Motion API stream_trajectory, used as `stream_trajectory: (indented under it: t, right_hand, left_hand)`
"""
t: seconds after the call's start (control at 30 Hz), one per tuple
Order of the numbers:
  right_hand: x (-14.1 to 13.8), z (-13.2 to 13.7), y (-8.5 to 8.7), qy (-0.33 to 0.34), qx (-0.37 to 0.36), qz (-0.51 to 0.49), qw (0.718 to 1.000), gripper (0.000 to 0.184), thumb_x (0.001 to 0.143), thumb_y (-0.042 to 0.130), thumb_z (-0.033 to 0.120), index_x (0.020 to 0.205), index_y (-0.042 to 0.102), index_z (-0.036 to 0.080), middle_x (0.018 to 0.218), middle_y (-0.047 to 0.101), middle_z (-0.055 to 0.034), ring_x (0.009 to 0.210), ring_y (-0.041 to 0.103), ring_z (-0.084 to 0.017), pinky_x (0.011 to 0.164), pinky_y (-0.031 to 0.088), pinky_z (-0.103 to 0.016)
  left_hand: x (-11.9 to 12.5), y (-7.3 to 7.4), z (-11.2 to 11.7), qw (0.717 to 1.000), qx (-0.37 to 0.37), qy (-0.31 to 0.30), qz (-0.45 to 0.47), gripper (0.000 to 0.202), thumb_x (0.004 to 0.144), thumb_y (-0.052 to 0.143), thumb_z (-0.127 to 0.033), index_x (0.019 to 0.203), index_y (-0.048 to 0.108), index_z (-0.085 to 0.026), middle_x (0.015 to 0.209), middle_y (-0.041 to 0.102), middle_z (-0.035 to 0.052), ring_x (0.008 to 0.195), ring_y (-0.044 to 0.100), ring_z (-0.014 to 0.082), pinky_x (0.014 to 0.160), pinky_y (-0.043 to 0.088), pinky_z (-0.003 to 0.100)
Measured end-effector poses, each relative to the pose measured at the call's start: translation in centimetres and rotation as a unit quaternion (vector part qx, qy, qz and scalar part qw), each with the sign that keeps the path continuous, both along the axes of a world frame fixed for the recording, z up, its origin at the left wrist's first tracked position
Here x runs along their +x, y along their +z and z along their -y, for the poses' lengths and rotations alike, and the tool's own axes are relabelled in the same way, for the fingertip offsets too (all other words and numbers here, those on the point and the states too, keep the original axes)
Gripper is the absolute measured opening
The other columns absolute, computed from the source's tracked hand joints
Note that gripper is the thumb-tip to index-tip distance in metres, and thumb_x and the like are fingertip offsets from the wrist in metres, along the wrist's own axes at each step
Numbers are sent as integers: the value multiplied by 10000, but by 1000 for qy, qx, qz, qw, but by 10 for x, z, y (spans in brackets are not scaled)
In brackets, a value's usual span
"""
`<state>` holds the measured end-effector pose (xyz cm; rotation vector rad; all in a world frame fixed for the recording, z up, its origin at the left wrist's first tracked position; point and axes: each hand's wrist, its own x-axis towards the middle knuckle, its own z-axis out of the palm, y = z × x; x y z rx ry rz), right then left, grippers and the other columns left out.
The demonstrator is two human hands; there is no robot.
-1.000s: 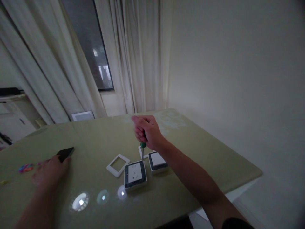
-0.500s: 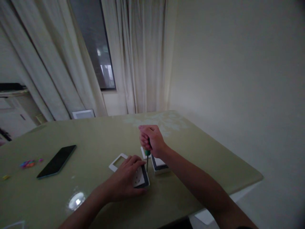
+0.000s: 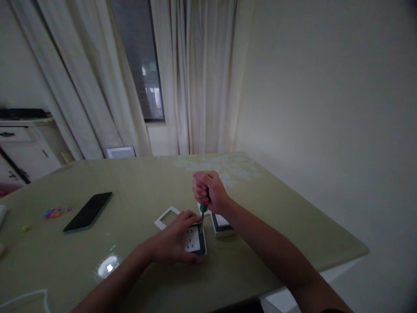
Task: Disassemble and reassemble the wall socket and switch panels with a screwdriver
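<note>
My left hand [image 3: 176, 241] is wrapped over a wall socket [image 3: 192, 240] with a white slotted face and a dark border, holding it against the table. In my right hand [image 3: 209, 191], closed in a fist, is a screwdriver [image 3: 203, 208] with a green and black handle. Its shaft points down and its tip meets the dark border at the socket's right side. A white square frame [image 3: 162, 221] lies just behind my left hand. Beside the screwdriver, partly covered by my right forearm, sits a second white and dark unit [image 3: 223, 226].
A dark tablet or large phone [image 3: 88, 213] lies on the left of the greenish table [image 3: 137, 182]. Small colourful pieces [image 3: 52, 213] and a yellow bit [image 3: 25, 228] are farther left. A white cord-like strip [image 3: 32, 293] is at the near left. Curtains and a wall stand beyond.
The view has turned slightly left. The screwdriver tip has gone from the socket's right edge onto its dark border, and the socket lies flatter under my left hand.
</note>
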<state>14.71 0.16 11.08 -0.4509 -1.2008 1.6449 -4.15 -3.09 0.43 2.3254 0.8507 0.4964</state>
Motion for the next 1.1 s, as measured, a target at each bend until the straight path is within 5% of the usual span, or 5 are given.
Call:
stream_trajectory:
  t: [0.27,0.77,1.1]
  right_hand:
    - [0,3,-4,33,20,-11,999,608,761,886,517,521,408,228,412,376,114,304,232,-18,287,168,-158]
    - [3,0,-11,61,53,-27,996,602,842,830,516,554,384,233,434,360,116,324,202,-24,299,158,-161]
    - [6,6,-13,176,84,-4,981,639,851,841,540,500,409,227,401,368,88,327,264,-44,312,221,-167]
  left_hand:
    - [1,-2,-1,1000,0,13,5,988,703,967,-617,1538,583,-257,1489,583,145,1382,571,422,1215,470,578]
    - [3,-1,-2,1000,-6,3,6,924,721,978,-538,1508,598,-240,1461,593,138,1343,601,396,1202,480,539]
    - [1,-6,-4,1000,6,3,6,870,715,978,-546,1464,633,-265,1483,595,137,1392,567,425,1211,474,569]
